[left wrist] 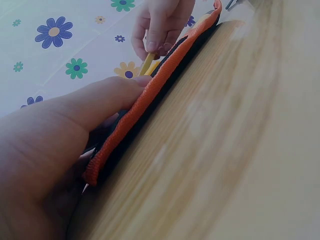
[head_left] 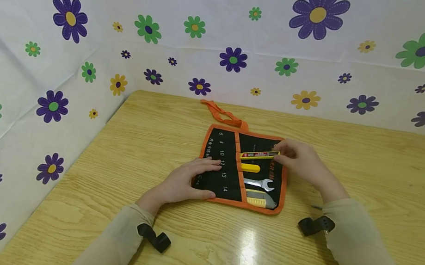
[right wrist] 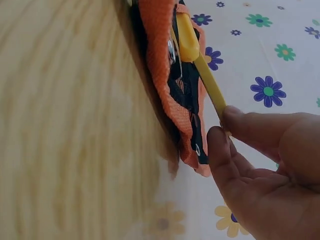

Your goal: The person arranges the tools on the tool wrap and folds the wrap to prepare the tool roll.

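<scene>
A black tool pouch [head_left: 242, 140] with orange trim lies unrolled on the table. My right hand [head_left: 296, 159] pinches the end of a flat yellow case [head_left: 257, 155] with a printed label between thumb and fingers. The case's other end sits at the pocket's orange edge. Below it, a yellow handle [head_left: 250, 168], an open-ended wrench [head_left: 264, 185] and a yellow-and-grey utility knife [head_left: 260, 199] stick out of the pockets. My left hand [head_left: 187, 180] rests on the pouch's left part, fingers extended; in the left wrist view its thumb [left wrist: 110, 97] presses the orange border [left wrist: 160, 80].
The pouch's orange strap [head_left: 223, 115] trails behind it on the wooden table [head_left: 201, 248]. Near the right sleeve, a thin metal tip [head_left: 316, 207] shows, the rest hidden by the arm. A flower-printed cloth [head_left: 216, 6] hangs behind and to the left.
</scene>
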`<state>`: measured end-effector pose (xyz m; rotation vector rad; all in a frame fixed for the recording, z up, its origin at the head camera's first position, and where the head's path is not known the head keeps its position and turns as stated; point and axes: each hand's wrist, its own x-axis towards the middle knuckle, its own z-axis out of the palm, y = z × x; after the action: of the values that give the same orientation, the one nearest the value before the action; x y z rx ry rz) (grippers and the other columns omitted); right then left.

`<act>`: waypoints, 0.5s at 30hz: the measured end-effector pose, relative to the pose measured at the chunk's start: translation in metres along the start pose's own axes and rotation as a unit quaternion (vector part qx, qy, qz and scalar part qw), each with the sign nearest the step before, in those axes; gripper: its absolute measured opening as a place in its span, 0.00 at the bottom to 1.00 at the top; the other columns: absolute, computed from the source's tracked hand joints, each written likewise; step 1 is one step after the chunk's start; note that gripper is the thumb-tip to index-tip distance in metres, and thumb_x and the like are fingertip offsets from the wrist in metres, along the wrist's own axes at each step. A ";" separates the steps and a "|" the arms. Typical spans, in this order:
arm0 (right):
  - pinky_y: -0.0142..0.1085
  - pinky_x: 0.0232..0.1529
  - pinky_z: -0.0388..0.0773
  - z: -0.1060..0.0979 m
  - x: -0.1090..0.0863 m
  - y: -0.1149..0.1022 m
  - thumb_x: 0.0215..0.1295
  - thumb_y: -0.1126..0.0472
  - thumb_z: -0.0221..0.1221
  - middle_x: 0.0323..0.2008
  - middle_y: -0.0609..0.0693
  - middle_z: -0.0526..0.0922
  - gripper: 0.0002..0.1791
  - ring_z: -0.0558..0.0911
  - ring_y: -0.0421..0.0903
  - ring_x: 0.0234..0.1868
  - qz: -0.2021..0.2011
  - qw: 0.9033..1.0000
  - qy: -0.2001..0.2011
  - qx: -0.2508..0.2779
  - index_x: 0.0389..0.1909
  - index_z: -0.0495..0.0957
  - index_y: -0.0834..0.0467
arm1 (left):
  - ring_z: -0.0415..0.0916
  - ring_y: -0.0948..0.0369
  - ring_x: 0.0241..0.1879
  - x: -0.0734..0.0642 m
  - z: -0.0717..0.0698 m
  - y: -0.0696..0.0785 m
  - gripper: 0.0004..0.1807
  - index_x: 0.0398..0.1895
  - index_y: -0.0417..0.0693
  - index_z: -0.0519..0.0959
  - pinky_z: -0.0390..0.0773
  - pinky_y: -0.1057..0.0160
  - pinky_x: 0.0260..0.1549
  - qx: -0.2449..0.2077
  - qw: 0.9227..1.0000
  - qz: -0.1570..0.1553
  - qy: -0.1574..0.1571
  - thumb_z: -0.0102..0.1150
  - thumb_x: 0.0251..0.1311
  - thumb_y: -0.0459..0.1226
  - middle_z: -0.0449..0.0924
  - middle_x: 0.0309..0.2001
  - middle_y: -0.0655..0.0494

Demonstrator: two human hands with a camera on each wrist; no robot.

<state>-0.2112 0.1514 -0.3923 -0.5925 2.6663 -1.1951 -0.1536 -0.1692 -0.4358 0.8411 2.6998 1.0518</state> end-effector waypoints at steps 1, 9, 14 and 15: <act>0.46 0.42 0.76 0.000 0.000 0.000 0.67 0.65 0.58 0.38 0.57 0.78 0.09 0.79 0.55 0.41 0.000 1.000 0.002 0.002 0.46 0.79 0.62 | 0.50 0.64 0.71 0.000 0.000 0.000 0.37 0.67 0.59 0.69 0.54 0.48 0.66 -0.001 1.000 0.001 0.000 0.69 0.52 0.50 0.60 0.69 0.68; 0.50 0.45 0.78 0.002 0.001 -0.002 0.63 0.72 0.58 0.43 0.61 0.81 0.10 0.81 0.58 0.45 -0.022 0.999 0.037 -0.033 0.44 0.82 0.64 | 0.49 0.64 0.71 0.000 0.000 -0.001 0.37 0.67 0.60 0.69 0.54 0.47 0.66 -0.006 1.000 0.000 -0.002 0.69 0.52 0.51 0.60 0.69 0.68; 0.48 0.44 0.80 0.004 0.003 -0.004 0.61 0.76 0.58 0.42 0.62 0.82 0.11 0.82 0.57 0.42 -0.047 0.996 0.048 -0.056 0.42 0.83 0.65 | 0.49 0.62 0.71 0.000 0.001 -0.002 0.37 0.67 0.59 0.69 0.54 0.45 0.65 -0.008 1.000 -0.001 -0.002 0.69 0.53 0.51 0.60 0.70 0.67; 0.48 0.43 0.80 0.005 0.003 -0.004 0.60 0.76 0.58 0.43 0.63 0.82 0.11 0.82 0.57 0.42 -0.052 0.996 0.047 -0.058 0.42 0.83 0.66 | 0.49 0.62 0.71 0.000 0.001 -0.003 0.37 0.67 0.59 0.69 0.54 0.45 0.65 -0.008 1.000 -0.001 -0.002 0.69 0.53 0.51 0.60 0.70 0.67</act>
<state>-0.2109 0.1444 -0.3923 -0.7179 2.8316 -1.1260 -0.1548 -0.1701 -0.4382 0.8368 2.6842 1.0689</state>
